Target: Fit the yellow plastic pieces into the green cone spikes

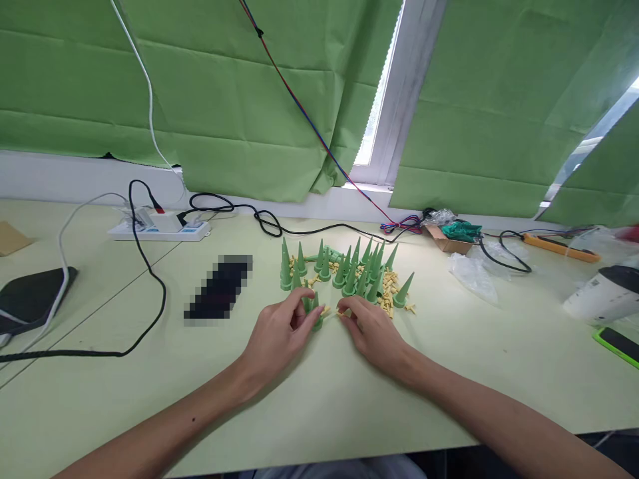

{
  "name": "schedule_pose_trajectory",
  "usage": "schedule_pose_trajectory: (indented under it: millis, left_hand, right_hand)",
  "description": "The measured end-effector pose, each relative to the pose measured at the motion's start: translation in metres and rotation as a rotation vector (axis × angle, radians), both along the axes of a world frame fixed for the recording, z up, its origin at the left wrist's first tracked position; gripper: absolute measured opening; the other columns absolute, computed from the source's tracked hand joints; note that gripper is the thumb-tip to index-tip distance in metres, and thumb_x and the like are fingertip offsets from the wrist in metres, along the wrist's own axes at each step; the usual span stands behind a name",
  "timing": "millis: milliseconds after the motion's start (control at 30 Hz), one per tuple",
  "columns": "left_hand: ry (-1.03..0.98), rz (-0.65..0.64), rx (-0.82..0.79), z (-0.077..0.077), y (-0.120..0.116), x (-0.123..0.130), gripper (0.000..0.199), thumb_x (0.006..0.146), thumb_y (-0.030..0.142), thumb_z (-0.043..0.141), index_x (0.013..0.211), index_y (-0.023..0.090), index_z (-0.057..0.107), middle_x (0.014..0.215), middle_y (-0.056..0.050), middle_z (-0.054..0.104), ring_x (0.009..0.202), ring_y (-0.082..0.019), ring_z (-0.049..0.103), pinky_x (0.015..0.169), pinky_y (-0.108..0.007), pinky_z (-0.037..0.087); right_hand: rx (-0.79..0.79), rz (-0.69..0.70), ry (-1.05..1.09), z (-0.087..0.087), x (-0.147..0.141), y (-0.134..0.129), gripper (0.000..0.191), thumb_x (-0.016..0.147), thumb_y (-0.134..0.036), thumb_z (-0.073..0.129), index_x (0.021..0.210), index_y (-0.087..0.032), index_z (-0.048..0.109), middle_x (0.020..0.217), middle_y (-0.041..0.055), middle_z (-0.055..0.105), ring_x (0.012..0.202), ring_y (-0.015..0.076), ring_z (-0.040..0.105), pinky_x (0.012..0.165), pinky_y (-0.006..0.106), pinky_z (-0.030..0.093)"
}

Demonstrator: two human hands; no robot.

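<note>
Several green cones (351,274) with round bases stand in a cluster on the pale table (299,412). Small yellow pieces (388,293) lie in a pile among them, mostly at the right of the cluster. My left hand (285,327) is curled around a green cone (316,322) at the front left, with a yellow piece (325,311) by its fingertips. Just to the right, my right hand (368,327) has thumb and fingertips pinched on a small yellow piece (340,314). A gap separates the two hands.
A pixelated dark object (219,289) lies left of the hands. Further left are a power strip (170,229), black cables and a dark phone (32,296). At right are a small box (449,241), plastic bags, a cup (604,293) and a green-edged phone (619,344).
</note>
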State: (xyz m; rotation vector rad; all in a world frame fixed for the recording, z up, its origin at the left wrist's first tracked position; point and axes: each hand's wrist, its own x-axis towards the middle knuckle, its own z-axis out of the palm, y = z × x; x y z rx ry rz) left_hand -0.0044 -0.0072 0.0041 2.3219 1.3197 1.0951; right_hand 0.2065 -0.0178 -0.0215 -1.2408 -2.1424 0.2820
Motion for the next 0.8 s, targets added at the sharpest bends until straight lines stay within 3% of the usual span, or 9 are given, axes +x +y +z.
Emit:
schedule_pose_trajectory:
  millis: [600, 800]
  left_hand:
    - [0.009, -0.036, 0.088, -0.0025, 0.0026, -0.0018, 0.016, 0.097, 0.029, 0.053, 0.102, 0.018, 0.063, 0.058, 0.007, 0.051, 0.047, -0.009, 0.043, 0.051, -0.020, 0.037]
    - [-0.066, -0.037, 0.160, -0.0039, 0.0003, -0.0007, 0.018, 0.095, 0.025, 0.058, 0.111, 0.019, 0.060, 0.061, 0.009, 0.051, 0.048, -0.007, 0.044, 0.050, -0.017, 0.038]
  right_hand:
    - [0.096, -0.002, 0.145, 0.0005, -0.0029, -0.0018, 0.013, 0.097, -0.012, 0.046, 0.103, -0.020, 0.053, 0.098, 0.0077, 0.064, 0.083, 0.0198, 0.062, 0.064, 0.028, 0.049]
    - [0.180, 0.023, 0.224, 0.0027, -0.0044, -0.0031, 0.012, 0.096, -0.012, 0.047, 0.102, -0.020, 0.054, 0.094, 0.0066, 0.061, 0.075, 0.0166, 0.058, 0.062, 0.027, 0.048]
